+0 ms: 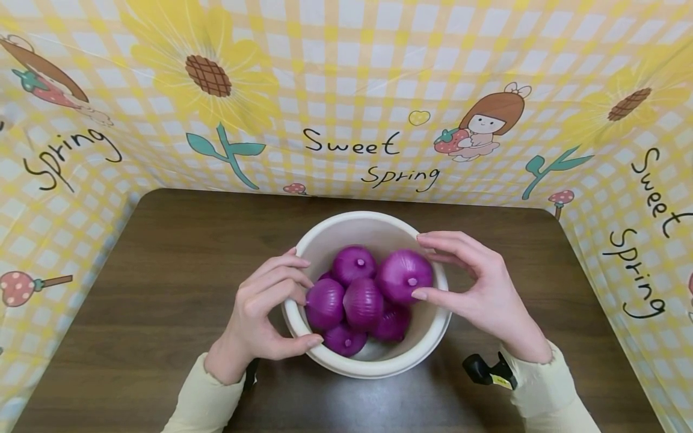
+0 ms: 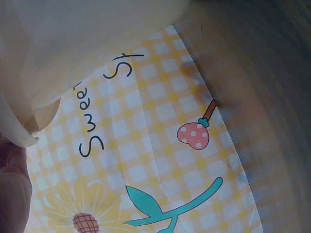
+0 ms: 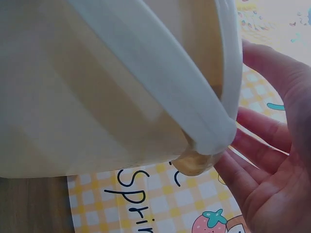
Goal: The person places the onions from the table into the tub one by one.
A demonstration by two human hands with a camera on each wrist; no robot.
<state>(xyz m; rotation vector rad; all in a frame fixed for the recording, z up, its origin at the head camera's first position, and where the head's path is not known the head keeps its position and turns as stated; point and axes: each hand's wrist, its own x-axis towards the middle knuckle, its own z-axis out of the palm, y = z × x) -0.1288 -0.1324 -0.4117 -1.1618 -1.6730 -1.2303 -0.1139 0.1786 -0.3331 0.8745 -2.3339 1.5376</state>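
Observation:
In the head view a cream-white bucket (image 1: 373,369) holds several purple onions. My left hand (image 1: 267,307) reaches over its left side, with fingertips at the edge of the left onion (image 1: 325,304) and the thumb spread wide across the rim. At the right, my right hand (image 1: 476,288) has its thumb on the large right onion (image 1: 403,273) and its fingers beside it at the far side. A ribbed onion (image 1: 363,304) lies in the middle. In the right wrist view the bucket's wall (image 3: 97,111) fills the left part, and its rim hides my fingertips.
The bucket stands on a dark brown wooden table (image 1: 178,258). A yellow-checked printed sheet (image 1: 346,78) rises behind and along both sides. A black strap piece (image 1: 487,370) is on the right wrist.

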